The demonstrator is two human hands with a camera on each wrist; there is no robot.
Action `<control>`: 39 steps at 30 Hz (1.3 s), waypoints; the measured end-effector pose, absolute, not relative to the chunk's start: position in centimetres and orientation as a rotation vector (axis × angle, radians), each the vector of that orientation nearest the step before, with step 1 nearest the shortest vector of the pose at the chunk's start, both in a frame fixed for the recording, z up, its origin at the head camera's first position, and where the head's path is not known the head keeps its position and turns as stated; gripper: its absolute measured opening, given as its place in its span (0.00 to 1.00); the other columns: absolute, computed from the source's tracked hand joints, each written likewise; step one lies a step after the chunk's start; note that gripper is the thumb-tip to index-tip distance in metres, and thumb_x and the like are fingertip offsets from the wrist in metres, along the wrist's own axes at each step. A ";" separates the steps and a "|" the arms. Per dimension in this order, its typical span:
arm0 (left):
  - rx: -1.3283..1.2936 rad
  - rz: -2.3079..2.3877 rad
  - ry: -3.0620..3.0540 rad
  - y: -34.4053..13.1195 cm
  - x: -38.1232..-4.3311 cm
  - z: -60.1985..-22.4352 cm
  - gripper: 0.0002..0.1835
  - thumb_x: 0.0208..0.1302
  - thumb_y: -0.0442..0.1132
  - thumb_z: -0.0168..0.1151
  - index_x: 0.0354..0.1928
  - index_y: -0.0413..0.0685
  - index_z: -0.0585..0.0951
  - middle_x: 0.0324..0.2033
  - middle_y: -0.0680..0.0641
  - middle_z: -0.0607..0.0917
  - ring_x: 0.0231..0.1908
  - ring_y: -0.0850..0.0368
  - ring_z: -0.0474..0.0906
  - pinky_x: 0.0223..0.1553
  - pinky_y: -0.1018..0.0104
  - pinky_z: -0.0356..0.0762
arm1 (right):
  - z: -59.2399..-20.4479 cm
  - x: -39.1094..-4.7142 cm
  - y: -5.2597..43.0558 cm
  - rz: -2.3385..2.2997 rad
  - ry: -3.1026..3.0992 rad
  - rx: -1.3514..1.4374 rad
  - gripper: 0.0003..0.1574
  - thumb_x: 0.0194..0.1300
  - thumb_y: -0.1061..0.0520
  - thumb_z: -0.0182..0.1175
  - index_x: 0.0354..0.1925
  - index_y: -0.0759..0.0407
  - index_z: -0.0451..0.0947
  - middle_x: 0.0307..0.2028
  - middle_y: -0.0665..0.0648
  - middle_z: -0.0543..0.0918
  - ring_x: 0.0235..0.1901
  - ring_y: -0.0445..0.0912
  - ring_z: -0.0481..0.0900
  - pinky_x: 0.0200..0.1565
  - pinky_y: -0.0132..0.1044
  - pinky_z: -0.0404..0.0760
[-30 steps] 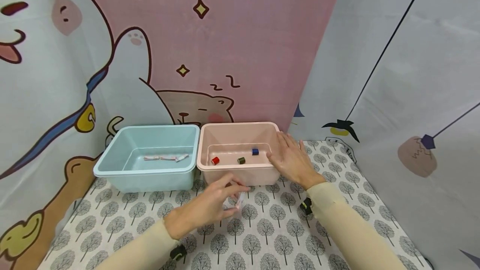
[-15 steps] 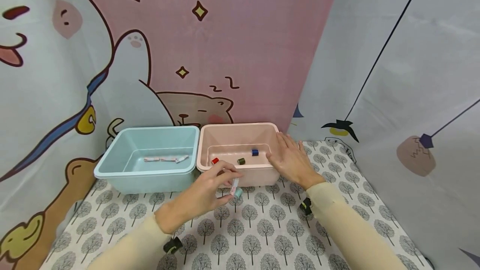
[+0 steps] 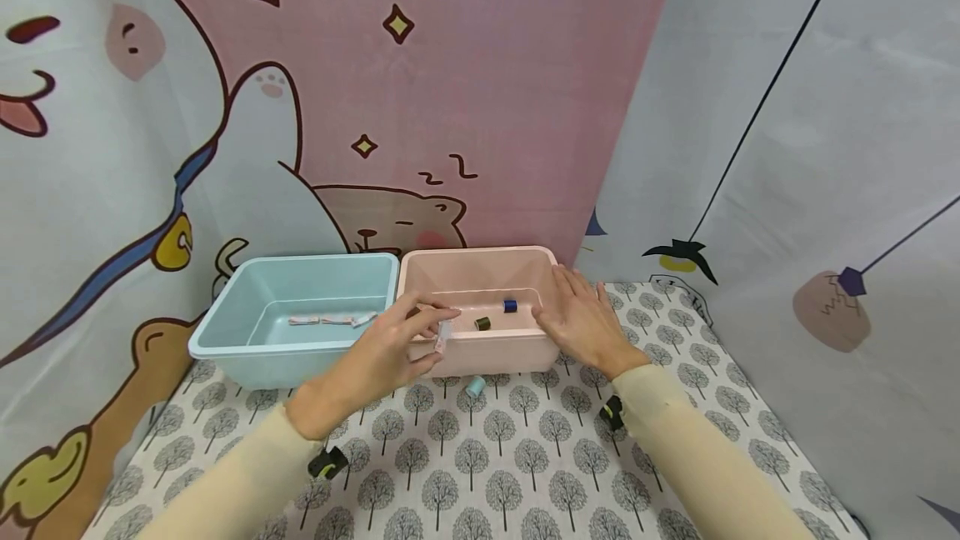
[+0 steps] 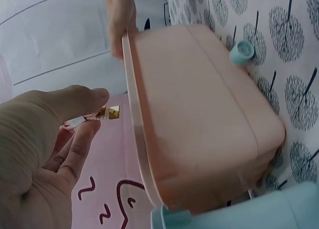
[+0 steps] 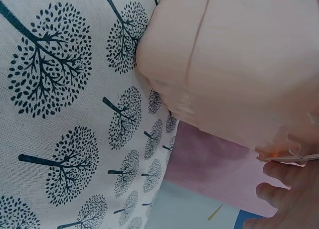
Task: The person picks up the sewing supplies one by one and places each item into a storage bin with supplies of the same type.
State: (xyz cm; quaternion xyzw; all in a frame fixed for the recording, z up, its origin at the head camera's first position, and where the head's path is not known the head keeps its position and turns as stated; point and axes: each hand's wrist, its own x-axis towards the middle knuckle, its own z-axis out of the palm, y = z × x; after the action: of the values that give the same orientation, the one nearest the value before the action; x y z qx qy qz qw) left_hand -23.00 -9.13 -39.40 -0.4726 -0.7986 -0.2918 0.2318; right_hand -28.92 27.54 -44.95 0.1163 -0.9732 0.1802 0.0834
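My left hand pinches a small wrapped candy between thumb and fingers, in front of the pink tub and near its left end. In the left wrist view the candy's wrapper shows a shiny gold end. My right hand rests on the pink tub's right rim with its fingers straight. Inside that tub lie a dark green thread spool and a blue spool. A red spool is hidden behind my left hand. On the cloth in front of the tub lies a light blue spool.
Left of the pink tub, side by side with it, stands a light blue tub. Several wrapped candies lie in a row on its floor. A tree-print cloth covers the table, and printed curtains hang behind.
My left hand has lifted the candy up and to the left, toward the pink tub's front rim. The light blue spool has come into view on the cloth. My right hand has stayed put.
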 end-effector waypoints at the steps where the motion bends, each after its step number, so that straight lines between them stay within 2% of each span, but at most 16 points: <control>1: -1.287 -0.798 -2.208 -9.3 -23.1 -39.2 0.38 0.54 0.20 0.89 0.69 0.32 0.86 0.63 0.35 0.84 0.48 0.48 0.96 0.53 0.69 0.96 | -44.9 -28.9 27.5 0.536 -2.904 0.347 0.65 0.86 0.21 0.43 0.96 0.62 0.45 0.95 0.68 0.52 0.94 0.71 0.49 0.92 0.79 0.39; 7: -1.244 -0.807 -2.258 -10.4 -24.2 -38.4 0.39 0.56 0.20 0.87 0.72 0.33 0.85 0.64 0.35 0.83 0.48 0.49 0.95 0.51 0.66 0.98 | -44.8 -28.8 27.5 0.534 -2.899 0.341 0.65 0.86 0.20 0.43 0.96 0.62 0.45 0.95 0.68 0.53 0.95 0.70 0.49 0.92 0.78 0.40; 14: -1.261 -0.802 -2.243 -11.7 -25.9 -37.5 0.38 0.56 0.19 0.87 0.71 0.32 0.84 0.66 0.34 0.82 0.47 0.49 0.93 0.52 0.63 0.98 | -44.9 -28.8 27.6 0.532 -2.901 0.337 0.65 0.87 0.21 0.43 0.96 0.63 0.46 0.95 0.68 0.53 0.94 0.71 0.49 0.92 0.79 0.39; 24: -1.214 -0.701 -2.278 -14.4 -29.0 -36.4 0.37 0.58 0.19 0.86 0.71 0.33 0.86 0.64 0.32 0.83 0.47 0.45 0.95 0.52 0.56 0.98 | -44.7 -28.6 27.6 0.545 -2.893 0.335 0.65 0.86 0.21 0.44 0.95 0.63 0.46 0.95 0.68 0.53 0.94 0.71 0.50 0.92 0.79 0.39; 39: -1.208 -0.569 -2.316 -17.2 -31.8 -35.2 0.34 0.58 0.19 0.87 0.68 0.32 0.88 0.62 0.31 0.84 0.46 0.42 0.93 0.50 0.52 0.98 | -44.9 -28.8 27.4 0.534 -2.902 0.329 0.65 0.86 0.20 0.42 0.95 0.63 0.46 0.95 0.68 0.54 0.94 0.71 0.50 0.92 0.79 0.40</control>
State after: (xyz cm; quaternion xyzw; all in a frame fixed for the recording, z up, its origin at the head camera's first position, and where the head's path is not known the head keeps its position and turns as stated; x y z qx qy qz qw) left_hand -31.79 -17.19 -35.19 -0.4394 -0.8427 -0.2069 0.2321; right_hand -28.76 27.39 -44.91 0.1104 -0.9738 0.1793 0.0864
